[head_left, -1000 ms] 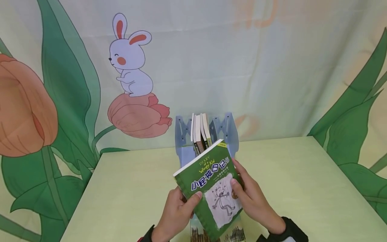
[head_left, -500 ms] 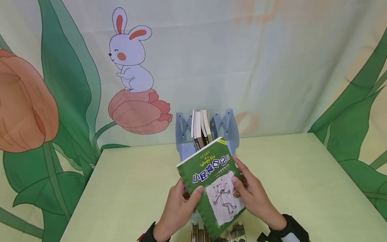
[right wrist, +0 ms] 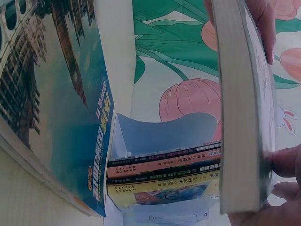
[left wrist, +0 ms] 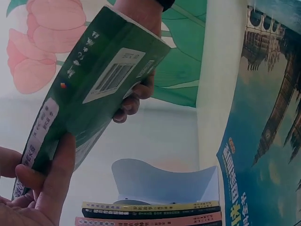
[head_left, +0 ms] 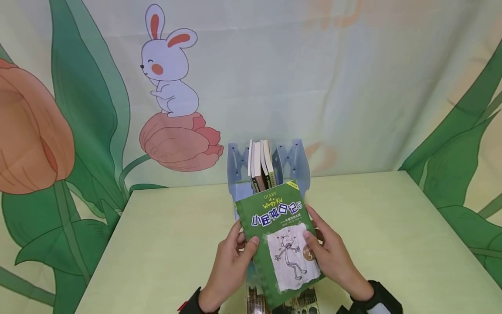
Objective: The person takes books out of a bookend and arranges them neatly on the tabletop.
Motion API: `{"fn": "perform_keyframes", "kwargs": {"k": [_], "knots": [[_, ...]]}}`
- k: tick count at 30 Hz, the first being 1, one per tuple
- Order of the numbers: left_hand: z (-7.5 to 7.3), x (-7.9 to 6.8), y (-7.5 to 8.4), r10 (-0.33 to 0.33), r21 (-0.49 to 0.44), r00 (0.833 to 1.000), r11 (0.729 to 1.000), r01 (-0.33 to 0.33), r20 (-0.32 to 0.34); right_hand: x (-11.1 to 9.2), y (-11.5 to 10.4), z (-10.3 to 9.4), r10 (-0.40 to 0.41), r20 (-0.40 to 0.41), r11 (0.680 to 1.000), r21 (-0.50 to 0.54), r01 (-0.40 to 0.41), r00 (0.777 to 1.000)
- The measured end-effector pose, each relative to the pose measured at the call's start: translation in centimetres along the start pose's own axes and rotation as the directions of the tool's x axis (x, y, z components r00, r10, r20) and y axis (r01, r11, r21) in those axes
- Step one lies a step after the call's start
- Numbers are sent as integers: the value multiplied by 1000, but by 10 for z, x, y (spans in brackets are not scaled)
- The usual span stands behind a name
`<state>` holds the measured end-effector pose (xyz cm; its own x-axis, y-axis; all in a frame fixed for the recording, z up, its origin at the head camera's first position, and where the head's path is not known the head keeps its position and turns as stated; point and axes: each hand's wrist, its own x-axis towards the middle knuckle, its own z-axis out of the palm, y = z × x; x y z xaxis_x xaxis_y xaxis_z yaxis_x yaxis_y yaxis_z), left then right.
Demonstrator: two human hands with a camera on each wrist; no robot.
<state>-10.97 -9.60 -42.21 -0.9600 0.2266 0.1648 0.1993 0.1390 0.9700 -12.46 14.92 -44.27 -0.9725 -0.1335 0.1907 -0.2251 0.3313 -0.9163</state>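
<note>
A green paperback book [head_left: 270,226] with a cartoon figure on its cover is held up above the table, tilted. My left hand [head_left: 231,261] grips its left edge, thumb on the front cover. On the right edge my right hand [head_left: 333,253] holds it, thumb also on the front. The left wrist view shows the green book's back cover [left wrist: 113,70] with a barcode label; the right wrist view shows its page edges [right wrist: 237,117]. Below it lies a larger book [right wrist: 61,103] with a tower on its cover, mostly hidden in the head view.
Behind the green book stands a blue book rack [head_left: 239,170]. Several thin books [head_left: 259,163] stand upright in it, spines toward me. The pale green table [head_left: 168,244] runs back to a printed cloth backdrop [head_left: 274,78] with a rabbit and flowers.
The green book has turned slightly clockwise, and its cover faces me more squarely; its top page edge no longer shows. Both hands keep hold of it.
</note>
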Motion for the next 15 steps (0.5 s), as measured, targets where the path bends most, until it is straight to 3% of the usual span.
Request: {"fn": "perform_keyframes", "kwargs": {"k": [7, 15], "knots": [[-4, 5, -8, -37, 11, 999, 999, 37, 4, -1, 1, 1, 30, 13, 1000, -3, -30, 999], [-8, 12, -15, -106, -56, 994, 993, 105, -19, -3, 6, 1, 58, 22, 998, 10, -58, 998]]}}
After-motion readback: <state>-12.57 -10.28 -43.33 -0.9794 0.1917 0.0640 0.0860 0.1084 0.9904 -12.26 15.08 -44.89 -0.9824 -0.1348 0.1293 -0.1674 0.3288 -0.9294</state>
